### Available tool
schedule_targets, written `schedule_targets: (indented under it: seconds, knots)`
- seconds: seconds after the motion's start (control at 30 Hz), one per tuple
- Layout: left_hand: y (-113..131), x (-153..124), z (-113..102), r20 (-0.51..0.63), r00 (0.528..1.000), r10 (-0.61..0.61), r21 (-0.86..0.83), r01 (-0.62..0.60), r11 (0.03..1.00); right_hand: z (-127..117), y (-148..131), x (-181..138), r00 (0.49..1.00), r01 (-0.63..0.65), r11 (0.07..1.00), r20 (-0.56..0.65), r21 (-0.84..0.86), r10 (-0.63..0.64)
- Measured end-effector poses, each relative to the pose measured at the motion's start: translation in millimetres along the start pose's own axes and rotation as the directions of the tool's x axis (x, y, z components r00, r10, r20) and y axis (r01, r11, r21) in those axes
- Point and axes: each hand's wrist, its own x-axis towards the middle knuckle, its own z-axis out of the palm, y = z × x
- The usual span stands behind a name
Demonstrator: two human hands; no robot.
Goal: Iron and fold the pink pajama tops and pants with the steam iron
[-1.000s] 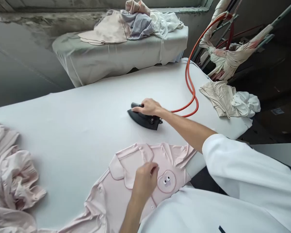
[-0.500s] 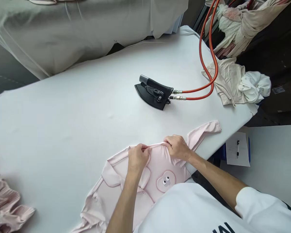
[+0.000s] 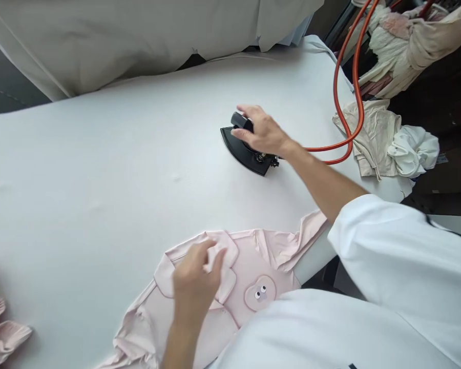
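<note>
Iron [image 3: 246, 156]: seated on table [image 3: 138, 154], beyond pink shirt [image 3: 249, 261]; long axis slanted, nose pointed left.
Right hand [image 3: 267, 130]: nearer iron; handle straddled by parted thumb and fingers, grip can't be confirmed.
Left hand [image 3: 195, 277]: half open, empty, held over collar.

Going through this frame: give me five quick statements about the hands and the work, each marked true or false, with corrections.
1. The right hand is at the iron. True.
2. The left hand is over the pink shirt. True.
3. The left hand is a closed fist. False: thumb and fingers are apart.
4. The iron sits on the shirt. False: white table shows between them.
5. The shirt's patch has two eyes. True.
</note>
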Motion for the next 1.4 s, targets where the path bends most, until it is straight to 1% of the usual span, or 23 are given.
schedule_targets:
  seconds: [0.03,0.07,0.13,0.17,0.2,0.27,0.33,0.37,0.4,0.43,0.47,0.57,0.63,0.73,0.83,0.9,1.0,1.1,1.17,1.23,1.3,1.33,1.4]
  knots:
    - [-14,-4,-10,-0.064,0.998,-0.007,0.026,0.009,1.0,-3,6,9,0.997,-0.018,0.999,0.078,0.04,0.015]
    - [-27,-5,-18,-0.087,0.996,-0.03,0.057,0.035,0.998,-5,11,13,0.986,-0.059,0.996,0.162,0.064,0.048]
    - [-46,3,-25,-0.005,0.997,-0.076,0.103,0.077,0.992,-9,10,8,0.941,-0.151,0.988,0.31,0.03,0.134]
    - [-51,11,-26,0.059,0.992,-0.111,0.125,0.103,0.987,-11,6,0,0.921,-0.156,0.987,0.359,-0.021,0.154]
    - [-53,23,-26,0.117,0.98,-0.163,0.153,0.144,0.978,-13,-1,-11,0.908,-0.118,0.99,0.395,-0.08,0.14]
    - [-51,46,-23,0.186,0.932,-0.31,0.247,0.261,0.933,-16,-22,-43,0.883,0.067,0.985,0.469,-0.157,0.015]
    - [-45,64,-20,0.199,0.882,-0.427,0.34,0.347,0.874,-15,-46,-83,0.806,0.272,0.954,0.572,-0.125,-0.155]
    - [-42,69,-19,0.199,0.867,-0.456,0.371,0.365,0.854,-11,-59,-103,0.757,0.336,0.938,0.618,-0.087,-0.214]
    - [-40,72,-18,0.192,0.863,-0.468,0.39,0.37,0.843,-5,-71,-121,0.715,0.371,0.927,0.652,-0.05,-0.251]
    - [-38,72,-17,0.183,0.864,-0.469,0.397,0.371,0.839,3,-83,-138,0.688,0.384,0.923,0.676,-0.029,-0.265]
    - [-37,71,-16,0.173,0.868,-0.465,0.396,0.371,0.84,12,-95,-151,0.679,0.378,0.925,0.69,-0.037,-0.25]
    - [-38,65,-13,0.141,0.88,-0.453,0.382,0.374,0.845,39,-123,-175,0.715,0.307,0.939,0.688,-0.153,-0.122]
    - [-39,62,-12,0.131,0.887,-0.443,0.379,0.368,0.849,48,-135,-181,0.742,0.25,0.944,0.669,-0.217,-0.043]
    - [-39,62,-12,0.125,0.894,-0.43,0.381,0.357,0.853,46,-145,-195,0.742,0.232,0.949,0.67,-0.214,-0.03]
    - [-40,62,-14,0.133,0.898,-0.42,0.37,0.348,0.861,43,-150,-221,0.732,0.237,0.951,0.68,-0.2,-0.04]
    - [-40,62,-15,0.137,0.896,-0.422,0.371,0.349,0.861,47,-151,-242,0.732,0.208,0.957,0.681,-0.201,-0.016]
    - [-40,63,-15,0.145,0.893,-0.427,0.388,0.345,0.854,55,-146,-261,0.767,0.136,0.975,0.641,-0.175,0.009]
    - [-40,64,-16,0.15,0.887,-0.436,0.405,0.347,0.846,58,-134,-255,0.83,0.104,0.986,0.557,-0.129,-0.014]
    - [-40,65,-17,0.149,0.884,-0.444,0.411,0.353,0.841,54,-125,-236,0.862,0.088,0.982,0.507,-0.168,0.01]
    - [-40,67,-17,0.166,0.881,-0.443,0.409,0.347,0.844,47,-117,-208,0.878,0.051,0.968,0.472,-0.247,0.074]
    - [-42,72,-18,0.189,0.878,-0.44,0.407,0.338,0.849,39,-113,-179,0.871,0.062,0.956,0.483,-0.286,0.088]
    - [-44,74,-19,0.198,0.876,-0.439,0.404,0.335,0.851,36,-111,-165,0.855,0.107,0.954,0.515,-0.279,0.055]
    - [-51,76,-25,0.223,0.88,-0.42,0.351,0.33,0.877,32,-111,-142,0.792,0.249,0.937,0.609,-0.243,-0.052]
